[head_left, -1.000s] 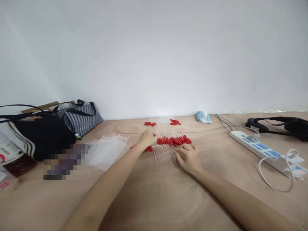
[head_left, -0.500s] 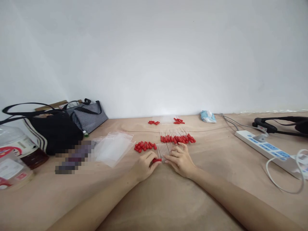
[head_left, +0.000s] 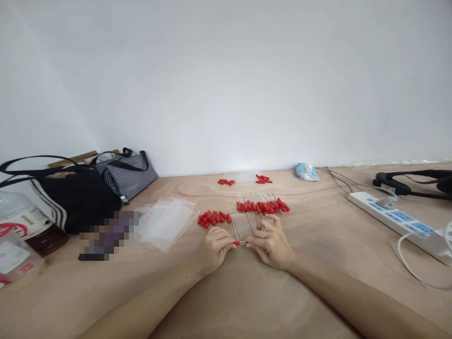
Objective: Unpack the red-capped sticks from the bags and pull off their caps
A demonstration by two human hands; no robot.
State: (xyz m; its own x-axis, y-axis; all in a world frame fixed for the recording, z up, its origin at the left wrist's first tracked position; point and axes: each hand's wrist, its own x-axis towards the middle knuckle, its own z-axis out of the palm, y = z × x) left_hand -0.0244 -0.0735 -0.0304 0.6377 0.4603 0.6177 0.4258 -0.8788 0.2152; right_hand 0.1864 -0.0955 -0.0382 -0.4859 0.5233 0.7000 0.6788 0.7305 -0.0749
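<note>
On the wooden table (head_left: 247, 301), the left hand (head_left: 212, 247) pinches a red cap (head_left: 236, 243), and the right hand (head_left: 270, 242) pinches the clear tube (head_left: 243, 243) meeting it. Just beyond lie bare tubes (head_left: 245, 223), loose caps (head_left: 213, 216) and flat zip bags (head_left: 165, 221), then capped droppers (head_left: 263, 205). Far left sits a black bag (head_left: 77, 197), its contents hidden.

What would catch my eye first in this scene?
The bright red caps: a loose pile lies mid-table, and a row of capped tubes lies just right of it. Nearer the camera, the left hand and right hand meet, pinching one red-tipped tube between them.
</note>
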